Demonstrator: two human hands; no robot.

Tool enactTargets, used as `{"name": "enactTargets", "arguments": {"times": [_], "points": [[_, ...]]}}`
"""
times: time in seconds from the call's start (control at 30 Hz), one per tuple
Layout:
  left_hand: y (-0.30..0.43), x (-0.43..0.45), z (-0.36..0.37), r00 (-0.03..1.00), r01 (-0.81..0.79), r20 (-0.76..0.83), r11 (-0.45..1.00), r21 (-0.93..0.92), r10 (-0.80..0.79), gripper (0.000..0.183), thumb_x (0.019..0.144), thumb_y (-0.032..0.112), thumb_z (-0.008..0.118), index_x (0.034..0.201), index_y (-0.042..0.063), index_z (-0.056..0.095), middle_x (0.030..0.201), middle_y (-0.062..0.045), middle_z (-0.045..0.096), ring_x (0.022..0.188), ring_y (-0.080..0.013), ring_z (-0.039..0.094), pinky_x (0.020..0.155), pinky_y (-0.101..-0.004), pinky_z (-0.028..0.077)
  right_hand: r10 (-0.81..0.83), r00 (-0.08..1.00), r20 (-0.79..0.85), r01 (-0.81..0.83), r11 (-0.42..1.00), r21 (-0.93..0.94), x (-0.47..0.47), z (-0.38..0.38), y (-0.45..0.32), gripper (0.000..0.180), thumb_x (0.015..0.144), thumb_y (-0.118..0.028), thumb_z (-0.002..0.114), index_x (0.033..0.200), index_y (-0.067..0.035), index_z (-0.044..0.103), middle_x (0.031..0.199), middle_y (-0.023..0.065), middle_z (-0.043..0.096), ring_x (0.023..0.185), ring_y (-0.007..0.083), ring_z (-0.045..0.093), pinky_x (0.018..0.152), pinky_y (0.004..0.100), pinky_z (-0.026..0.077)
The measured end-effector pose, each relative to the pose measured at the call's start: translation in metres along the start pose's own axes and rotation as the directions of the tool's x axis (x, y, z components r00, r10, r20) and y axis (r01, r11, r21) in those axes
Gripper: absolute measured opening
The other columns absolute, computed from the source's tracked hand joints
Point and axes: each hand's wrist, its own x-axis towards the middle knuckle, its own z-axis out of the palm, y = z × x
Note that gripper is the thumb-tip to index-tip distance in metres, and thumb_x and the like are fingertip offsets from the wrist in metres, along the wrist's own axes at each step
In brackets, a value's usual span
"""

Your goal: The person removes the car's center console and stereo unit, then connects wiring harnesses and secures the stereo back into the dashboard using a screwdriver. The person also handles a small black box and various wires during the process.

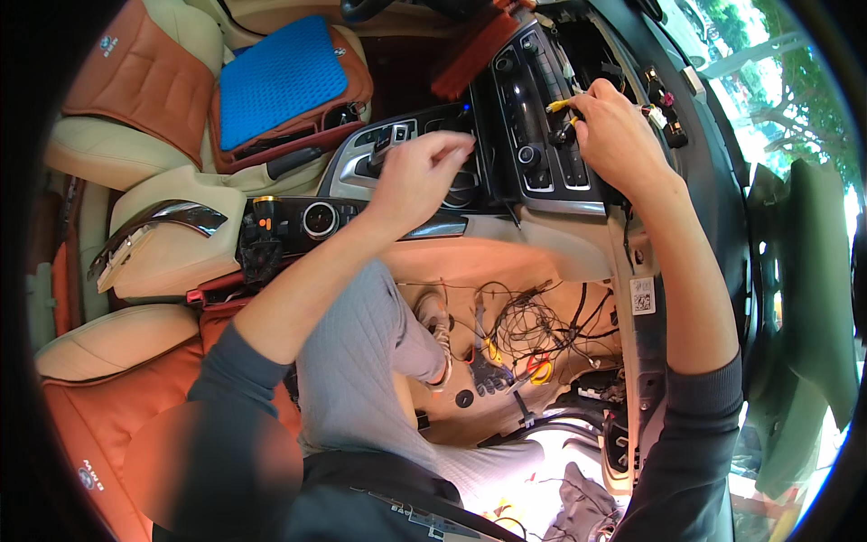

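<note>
My right hand (609, 132) is at the edge of the opened dashboard, its fingertips closed on a cable with a yellow plug (558, 106). Just below those fingers, a black connector (561, 137) lies against the control panel (535, 122) with its knobs and buttons. My left hand (423, 173), slightly blurred, is over the centre console beside the gear selector (391, 137). Its fingers are curled together, and whether anything small is between them cannot be told. Wires and connectors (653, 116) show in and beside the dashboard opening, partly hidden by my right hand.
A blue cushion (284, 81) covers the far seat. A red brush-like duster (474, 54) stands by the control panel. Tangled black cables (535, 325), yellow-handled scissors (540, 371) and a glove (489, 379) lie in the footwell near a shoe (433, 318). A trim piece (169, 213) rests on the armrest.
</note>
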Motion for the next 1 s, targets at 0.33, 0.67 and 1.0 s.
{"name": "enactTargets", "arguments": {"times": [0.33,0.67,1.0], "points": [[0.008,0.069,0.058,0.833,0.551,0.381,0.548,-0.629,-0.401,0.076,0.091,0.046,0.076,0.139,-0.006,0.051,0.136,-0.025,0.058,0.122,-0.0382,0.061,0.105,-0.0471,0.05,-0.044,0.983,0.175,0.037,0.998,0.045,-0.065,-0.023,-0.023,0.075,0.079,-0.017,0.086,0.14,0.007,0.05,0.115,0.022,0.06,0.105,0.0404,0.065,0.091,0.0434,0.057],[0.039,0.068,0.059,0.809,0.587,0.277,0.743,-0.322,-0.519,0.045,0.102,0.034,0.055,0.125,-0.005,0.054,0.116,-0.018,0.064,0.105,-0.0302,0.066,0.091,-0.0503,0.055,0.163,0.951,0.262,-0.188,0.98,0.071,-0.054,-0.013,-0.037,0.098,0.069,-0.019,0.088,0.147,0.013,0.04,0.117,0.0257,0.058,0.103,0.044,0.064,0.096,0.0502,0.051],[0.02,0.055,0.061,0.818,0.519,0.297,0.41,-0.75,-0.493,0.051,0.105,0.04,0.058,0.128,-0.005,0.05,0.111,-0.015,0.064,0.092,-0.0232,0.069,0.081,-0.0434,0.059,0.251,0.894,0.371,-0.333,0.927,0.175,-0.039,-0.012,-0.029,0.101,0.078,-0.025,0.085,0.156,0.009,0.029,0.132,0.0301,0.056,0.116,0.0462,0.062,0.101,0.0509,0.048]]}}
